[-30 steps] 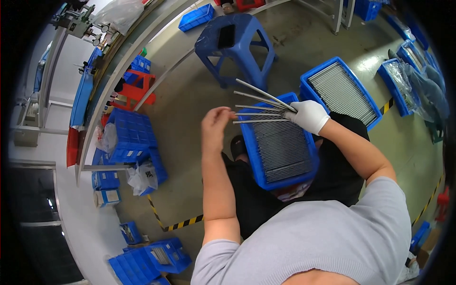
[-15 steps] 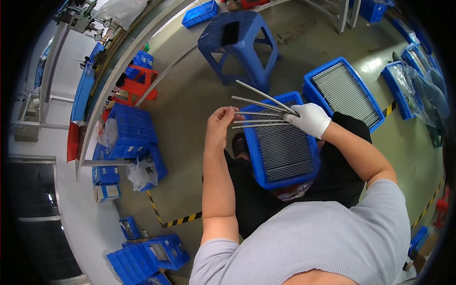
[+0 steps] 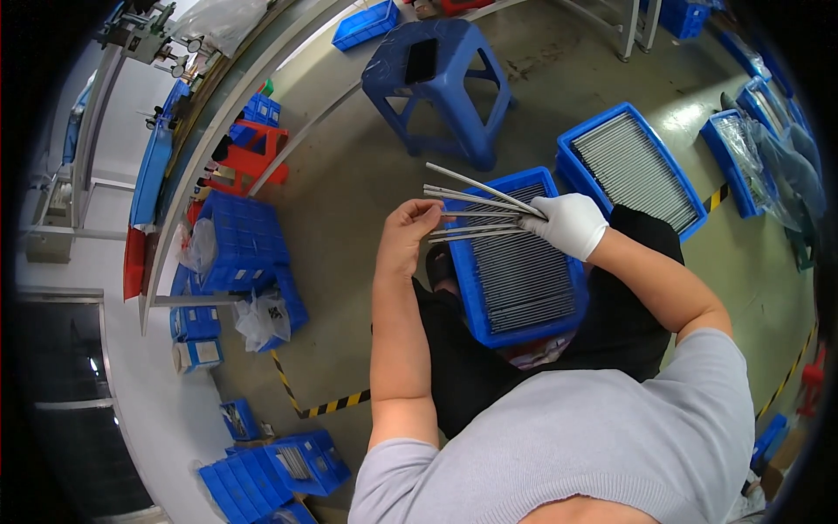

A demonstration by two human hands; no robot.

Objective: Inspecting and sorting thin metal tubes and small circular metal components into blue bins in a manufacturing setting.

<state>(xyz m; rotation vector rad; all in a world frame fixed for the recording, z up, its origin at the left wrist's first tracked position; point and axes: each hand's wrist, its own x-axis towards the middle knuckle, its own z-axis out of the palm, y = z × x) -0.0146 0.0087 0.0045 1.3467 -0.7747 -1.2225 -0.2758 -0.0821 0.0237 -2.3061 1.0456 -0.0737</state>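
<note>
My right hand [image 3: 569,226], in a white glove, is closed round one end of several thin metal rods [image 3: 478,197], which fan out to the left. My bare left hand [image 3: 408,234] pinches the free end of one of these rods between thumb and fingertips. Below both hands, between my knees, stands a blue crate [image 3: 483,329] filled with rows of similar rods [image 3: 528,284]. The rods in hand hide part of its far end.
Another blue crate of rods [image 3: 642,166] stands to the right. Ahead is a blue stool [image 3: 445,65] with a black phone [image 3: 422,61] on it. A long workbench [image 3: 227,109] runs along the left, with stacked blue crates [image 3: 240,240] beneath.
The upper rods in my right hand have dropped and drawn closer together. My left hand has shifted slightly and keeps its pinch at a rod's end.
</note>
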